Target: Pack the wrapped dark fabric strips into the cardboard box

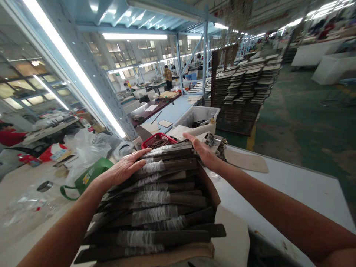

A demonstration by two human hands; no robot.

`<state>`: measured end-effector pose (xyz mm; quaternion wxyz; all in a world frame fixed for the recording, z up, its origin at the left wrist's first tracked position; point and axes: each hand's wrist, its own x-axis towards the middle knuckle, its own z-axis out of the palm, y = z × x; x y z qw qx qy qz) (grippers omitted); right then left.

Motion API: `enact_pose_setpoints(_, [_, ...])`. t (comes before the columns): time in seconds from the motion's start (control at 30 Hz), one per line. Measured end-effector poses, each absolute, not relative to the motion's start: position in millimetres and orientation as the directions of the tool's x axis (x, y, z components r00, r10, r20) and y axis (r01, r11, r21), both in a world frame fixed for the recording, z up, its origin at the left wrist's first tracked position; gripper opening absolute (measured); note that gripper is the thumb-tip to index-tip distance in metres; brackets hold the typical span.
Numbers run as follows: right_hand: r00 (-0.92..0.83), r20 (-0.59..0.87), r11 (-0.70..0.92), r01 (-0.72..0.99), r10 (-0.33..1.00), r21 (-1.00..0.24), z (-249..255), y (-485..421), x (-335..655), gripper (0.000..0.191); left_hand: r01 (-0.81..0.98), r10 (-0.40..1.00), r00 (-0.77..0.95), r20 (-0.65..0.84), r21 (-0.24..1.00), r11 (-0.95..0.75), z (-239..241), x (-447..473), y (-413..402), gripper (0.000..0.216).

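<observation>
Bundles of flat dark strips, each bound round the middle with whitish plastic wrap, are stacked in front of me. Brown cardboard shows along their right side and below them. My left hand rests on the upper left of the stack, fingers stretched out and thumb apart. At the far right end of the top bundles, my right hand touches the strip ends with its fingers extended. What lies under both palms is hidden. A metal clamp-like device stands just beyond my right hand.
A red basket holding brown pieces and a white bin stand beyond the stack. On the left are a green bag and clear plastic bags. A beige flat piece lies on the white table. A blue rack post rises left.
</observation>
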<state>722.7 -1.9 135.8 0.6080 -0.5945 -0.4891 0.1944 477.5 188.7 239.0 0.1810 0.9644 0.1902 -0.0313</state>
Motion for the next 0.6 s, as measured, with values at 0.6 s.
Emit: enact_pose_setpoints(0.6, [0.386, 0.364, 0.234, 0.344, 0.848, -0.91, 151, -10, 715, 0.095, 0.241, 0.237, 0.97, -0.06, 0.391, -0.888, 233, 481, 174, 0.07])
